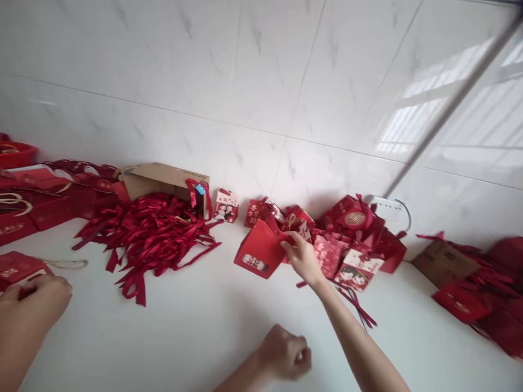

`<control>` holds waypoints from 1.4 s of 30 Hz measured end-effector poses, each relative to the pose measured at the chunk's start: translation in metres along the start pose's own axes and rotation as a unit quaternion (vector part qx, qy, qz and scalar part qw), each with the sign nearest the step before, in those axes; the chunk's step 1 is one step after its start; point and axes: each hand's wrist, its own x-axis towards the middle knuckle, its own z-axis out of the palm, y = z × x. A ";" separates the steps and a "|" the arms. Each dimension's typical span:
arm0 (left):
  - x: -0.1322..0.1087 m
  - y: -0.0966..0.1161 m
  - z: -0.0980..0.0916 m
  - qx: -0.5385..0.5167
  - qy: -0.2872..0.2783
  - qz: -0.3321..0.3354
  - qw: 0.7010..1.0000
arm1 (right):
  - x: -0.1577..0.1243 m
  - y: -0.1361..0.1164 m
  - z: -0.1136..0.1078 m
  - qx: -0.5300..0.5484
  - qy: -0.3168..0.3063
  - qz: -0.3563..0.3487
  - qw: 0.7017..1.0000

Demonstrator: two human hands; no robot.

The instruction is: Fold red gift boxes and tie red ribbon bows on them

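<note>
My right hand (pixel 304 258) pinches the top of a red gift box (pixel 261 247) and holds it tilted above the table. This box has a pale printed oval label low on its side. Behind and beside it stand several red gift boxes, among them a patterned one (pixel 329 253) and one with cartoon figures (pixel 359 269). Low in the picture, my left hand (pixel 286 353) is curled into a loose fist over the table (pixel 175 348), slightly blurred, with nothing visible in it.
Red ribbons (pixel 157 234) spill from a cardboard box (pixel 163 175). At the left edge, another person's hand (pixel 38 302) grips a red box (pixel 20 267) with a cord handle. More red boxes (pixel 461 299) lie right. A power strip (pixel 386 208) rests against the tiled wall (pixel 253 76).
</note>
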 end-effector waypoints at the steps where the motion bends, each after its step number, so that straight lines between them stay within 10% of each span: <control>1: 0.004 -0.005 0.018 0.013 -0.017 0.000 1.000 | -0.023 0.003 -0.021 0.015 0.024 -0.001 1.000; 6: 0.009 -0.028 0.033 0.026 -0.008 0.007 1.000 | -0.146 0.010 -0.099 -0.059 0.125 0.024 0.990; 13: 0.016 -0.009 0.032 -0.004 0.071 0.014 0.997 | -0.241 0.040 -0.095 -0.012 0.152 0.109 0.982; 25: 0.030 0.085 0.068 0.079 -0.028 0.260 0.962 | -0.231 0.043 -0.083 0.006 0.177 0.027 0.984; 36: 0.033 0.093 0.078 -0.057 0.063 0.059 0.995 | -0.228 0.041 -0.072 -0.026 0.224 0.054 0.973; 42: 0.023 0.086 0.072 0.081 0.037 0.142 0.986 | -0.227 0.042 -0.071 -0.017 0.225 0.048 0.973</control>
